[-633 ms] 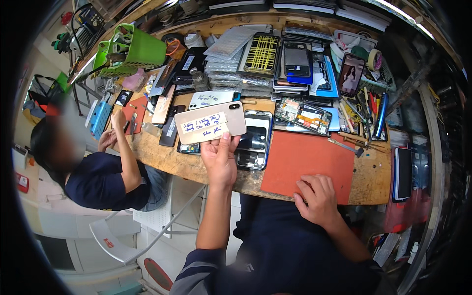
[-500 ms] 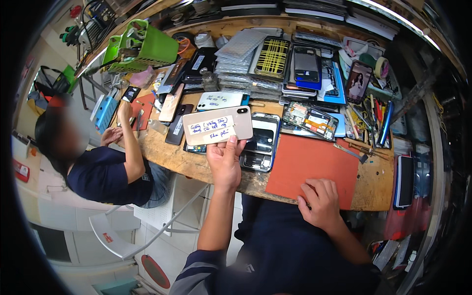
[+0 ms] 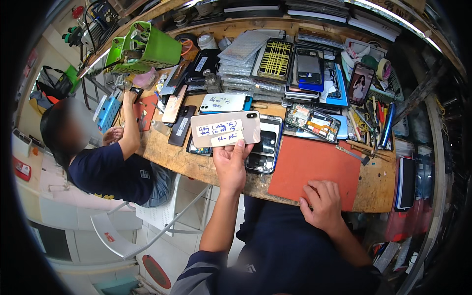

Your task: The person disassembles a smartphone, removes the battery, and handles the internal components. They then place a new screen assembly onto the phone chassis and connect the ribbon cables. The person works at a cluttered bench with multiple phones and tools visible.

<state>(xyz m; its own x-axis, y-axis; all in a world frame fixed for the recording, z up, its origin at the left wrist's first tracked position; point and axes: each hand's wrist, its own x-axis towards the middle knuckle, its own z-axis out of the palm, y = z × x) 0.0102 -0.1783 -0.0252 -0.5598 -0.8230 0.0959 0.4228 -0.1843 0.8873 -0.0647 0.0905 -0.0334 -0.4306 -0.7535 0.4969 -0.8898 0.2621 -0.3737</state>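
A pale gold smartphone (image 3: 250, 129) lies in the grip of my left hand (image 3: 230, 169), its back facing up. Handwritten paper labels are stuck on that back, and a dark camera bump sits at its right corner. My thumb presses on its lower edge while the fingers are mostly hidden beneath. My right hand (image 3: 322, 205) rests at the front edge of an orange-red mat (image 3: 314, 164), with loosely bent fingers and the thumb apart. It holds nothing. Partly behind the held phone is an opened device with a blue frame (image 3: 268, 147). A white phone (image 3: 223, 103) with writing lies beyond.
Beyond the mat lies an opened phone with exposed innards (image 3: 313, 124). Stacked bubble-wrapped items (image 3: 246, 73) stand behind. Screwdrivers and tools (image 3: 373, 123) crowd the right. A green basket (image 3: 160, 51) stands far left. Another person (image 3: 105, 167) works at the bench's left.
The held phone appears slightly farther right and lower, along with a small shift of the whole view. The other person's hand has moved a little toward the bench's back. My right hand stays on the mat.
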